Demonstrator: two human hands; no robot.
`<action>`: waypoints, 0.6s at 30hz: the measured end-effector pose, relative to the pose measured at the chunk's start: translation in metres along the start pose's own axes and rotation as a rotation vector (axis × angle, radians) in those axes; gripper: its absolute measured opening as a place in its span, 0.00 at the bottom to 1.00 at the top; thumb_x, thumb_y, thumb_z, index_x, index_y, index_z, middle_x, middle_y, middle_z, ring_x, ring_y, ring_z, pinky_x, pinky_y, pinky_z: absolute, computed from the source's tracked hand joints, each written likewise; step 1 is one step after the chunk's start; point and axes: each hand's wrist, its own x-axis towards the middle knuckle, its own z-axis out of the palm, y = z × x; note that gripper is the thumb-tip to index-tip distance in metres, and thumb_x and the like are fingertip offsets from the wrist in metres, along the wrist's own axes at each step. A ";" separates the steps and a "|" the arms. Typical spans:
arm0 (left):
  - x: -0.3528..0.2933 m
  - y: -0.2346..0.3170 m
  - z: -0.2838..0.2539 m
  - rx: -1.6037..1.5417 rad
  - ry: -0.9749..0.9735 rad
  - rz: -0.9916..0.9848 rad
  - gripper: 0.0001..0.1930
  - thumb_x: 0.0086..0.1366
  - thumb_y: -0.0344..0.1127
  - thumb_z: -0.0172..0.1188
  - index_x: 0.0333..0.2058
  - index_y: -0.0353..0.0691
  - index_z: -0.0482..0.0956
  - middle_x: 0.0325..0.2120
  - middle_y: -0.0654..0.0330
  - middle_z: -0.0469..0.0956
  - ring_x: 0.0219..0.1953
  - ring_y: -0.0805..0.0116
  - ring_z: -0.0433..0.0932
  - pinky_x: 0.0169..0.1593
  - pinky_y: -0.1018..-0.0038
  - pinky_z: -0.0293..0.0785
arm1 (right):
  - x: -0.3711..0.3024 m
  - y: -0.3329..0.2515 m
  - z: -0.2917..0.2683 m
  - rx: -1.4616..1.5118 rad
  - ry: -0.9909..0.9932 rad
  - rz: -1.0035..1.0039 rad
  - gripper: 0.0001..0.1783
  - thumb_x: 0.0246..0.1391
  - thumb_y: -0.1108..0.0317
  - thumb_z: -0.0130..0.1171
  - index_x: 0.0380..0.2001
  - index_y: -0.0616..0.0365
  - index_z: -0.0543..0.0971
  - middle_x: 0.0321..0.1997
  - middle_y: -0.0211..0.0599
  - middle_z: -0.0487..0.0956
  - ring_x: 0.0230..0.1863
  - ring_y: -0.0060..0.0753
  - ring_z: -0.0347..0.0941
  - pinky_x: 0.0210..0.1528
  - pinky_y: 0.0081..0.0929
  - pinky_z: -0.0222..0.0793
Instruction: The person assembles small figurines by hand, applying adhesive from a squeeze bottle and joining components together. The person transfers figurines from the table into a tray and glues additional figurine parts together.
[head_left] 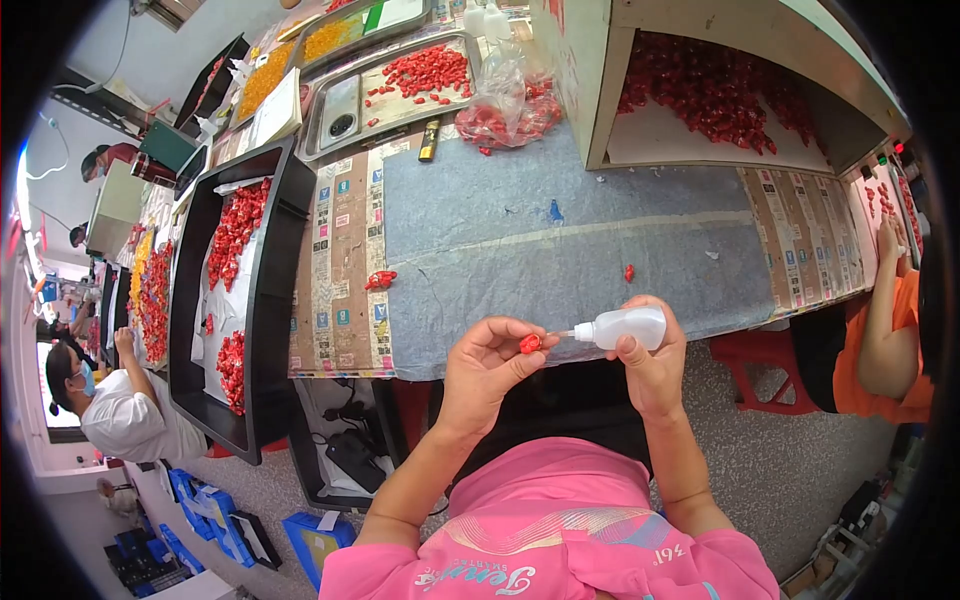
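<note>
My left hand (488, 368) pinches a small glossy red piece (530, 344) between thumb and fingertips at the table's near edge. In my right hand (652, 362) lies a white plastic squeeze bottle (632, 327), tipped sideways. Its thin nozzle points left at the red piece, with the tip beside my left fingertips; whether it touches cannot be made out. Beyond my hands, a grey-blue cloth (470, 290) covers the table. One loose red piece (629, 272) rests on this cloth, and a small red cluster (381, 280) sits at its left edge.
To the left, a black tray (262, 330) holds many red pieces. At the back are a metal tray (315, 125), a yellow-and-black tube (429, 140) and a plastic bag (510, 110) of red pieces. An open-fronted box (598, 110) stands back right. A co-worker's arm (885, 300) reaches in at right.
</note>
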 end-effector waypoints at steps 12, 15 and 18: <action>-0.012 0.005 -0.004 -0.061 0.023 -0.040 0.12 0.56 0.17 0.60 0.39 0.32 0.73 0.39 0.53 0.77 0.44 0.61 0.78 0.49 0.71 0.76 | 0.049 0.003 0.039 -0.538 -0.179 -0.156 0.22 0.43 0.69 0.68 0.43 0.62 0.73 0.38 0.32 0.76 0.41 0.25 0.72 0.44 0.22 0.68; -0.011 0.001 -0.004 -0.067 -0.001 -0.025 0.13 0.55 0.18 0.61 0.40 0.33 0.73 0.40 0.52 0.77 0.43 0.61 0.78 0.49 0.70 0.76 | 0.057 0.007 0.043 -0.638 -0.205 -0.216 0.22 0.43 0.71 0.67 0.43 0.62 0.73 0.40 0.37 0.76 0.42 0.31 0.73 0.46 0.26 0.68; -0.010 0.001 -0.005 -0.065 -0.016 -0.002 0.13 0.55 0.18 0.61 0.39 0.33 0.74 0.39 0.53 0.77 0.43 0.61 0.79 0.49 0.71 0.76 | 0.053 0.000 0.040 -0.666 -0.186 -0.314 0.21 0.42 0.73 0.64 0.43 0.61 0.74 0.43 0.41 0.77 0.45 0.39 0.74 0.50 0.30 0.68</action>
